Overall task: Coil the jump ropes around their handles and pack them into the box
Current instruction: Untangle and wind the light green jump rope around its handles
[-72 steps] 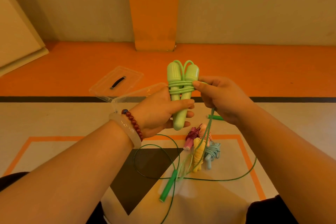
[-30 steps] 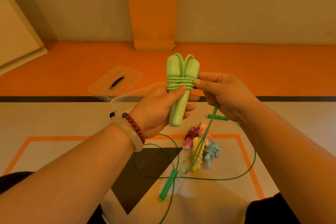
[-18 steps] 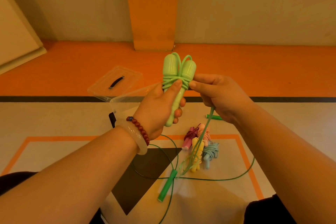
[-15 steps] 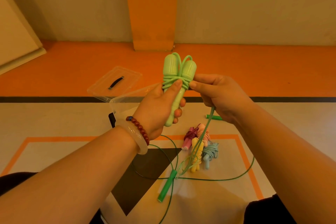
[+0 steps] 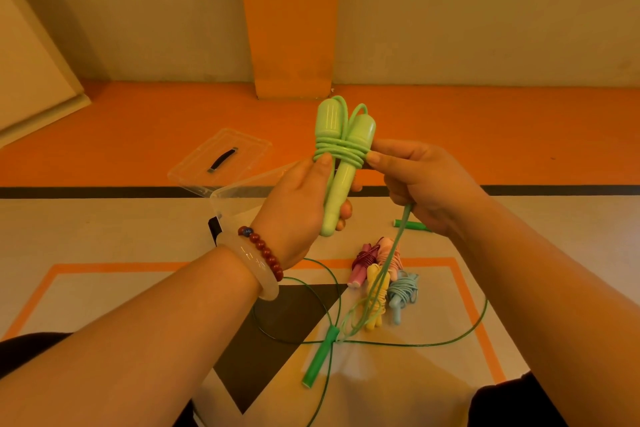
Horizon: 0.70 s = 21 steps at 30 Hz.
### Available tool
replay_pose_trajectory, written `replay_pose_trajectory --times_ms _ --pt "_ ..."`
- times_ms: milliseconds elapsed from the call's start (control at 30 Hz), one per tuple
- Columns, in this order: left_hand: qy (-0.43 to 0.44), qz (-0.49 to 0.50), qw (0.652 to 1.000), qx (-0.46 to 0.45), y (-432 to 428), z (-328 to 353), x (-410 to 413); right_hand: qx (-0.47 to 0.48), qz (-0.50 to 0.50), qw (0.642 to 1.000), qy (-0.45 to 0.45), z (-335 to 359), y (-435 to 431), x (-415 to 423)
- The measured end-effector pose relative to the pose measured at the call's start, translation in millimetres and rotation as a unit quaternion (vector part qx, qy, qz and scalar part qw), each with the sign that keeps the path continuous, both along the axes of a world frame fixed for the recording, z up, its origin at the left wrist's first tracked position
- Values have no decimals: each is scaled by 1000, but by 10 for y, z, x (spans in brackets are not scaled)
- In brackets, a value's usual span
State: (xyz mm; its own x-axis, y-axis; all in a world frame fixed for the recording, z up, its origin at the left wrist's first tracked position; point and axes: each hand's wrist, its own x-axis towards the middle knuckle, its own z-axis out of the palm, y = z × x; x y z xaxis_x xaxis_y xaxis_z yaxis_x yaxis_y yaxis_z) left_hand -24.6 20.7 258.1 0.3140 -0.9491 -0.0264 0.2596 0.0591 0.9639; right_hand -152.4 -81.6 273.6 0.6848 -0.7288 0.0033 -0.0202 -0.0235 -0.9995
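While looking down on a cream floor [image 5: 104, 236] banded in orange, gripping a light-green jump rope [image 5: 360, 130] in both hands. On the floor beyond the wrists, a clear box [image 5: 239, 192], open and partly hidden by the left hand [image 5: 294, 198], its lid [image 5: 249, 149] just beyond it. Left hand curled round the two upright handles, thumb pressed on the coils binding them. Right hand [image 5: 426, 184] pinching the same coils from the other side, lower fingers closed on the loose cord [image 5: 398, 243] trailing down. Below, sprawled in wide loops, an uncoiled dark-green rope [image 5: 320, 357]. Just beside it, bunched together, coiled pink [image 5: 362, 263], yellow [image 5: 375, 298] and blue [image 5: 403, 291] ropes. On the left wrist, a pale bangle [image 5: 256, 270] and red beads [image 5: 265, 250].
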Motion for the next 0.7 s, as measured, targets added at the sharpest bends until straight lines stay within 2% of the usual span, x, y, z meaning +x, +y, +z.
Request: replay_pose_trajectory --times_ms 200,400,600,700 --pt "-17 34 999 6 -21 24 -8 -4 0 1000 -13 9 32 11" --pt "16 49 998 29 -42 12 -34 21 -14 999 -34 -15 44 41" --pt "-138 23 988 59 -60 65 101 2 -60 998 -24 -2 91 61" --pt "-196 45 975 91 -68 101 197 11 -84 995 -43 27 178 101"
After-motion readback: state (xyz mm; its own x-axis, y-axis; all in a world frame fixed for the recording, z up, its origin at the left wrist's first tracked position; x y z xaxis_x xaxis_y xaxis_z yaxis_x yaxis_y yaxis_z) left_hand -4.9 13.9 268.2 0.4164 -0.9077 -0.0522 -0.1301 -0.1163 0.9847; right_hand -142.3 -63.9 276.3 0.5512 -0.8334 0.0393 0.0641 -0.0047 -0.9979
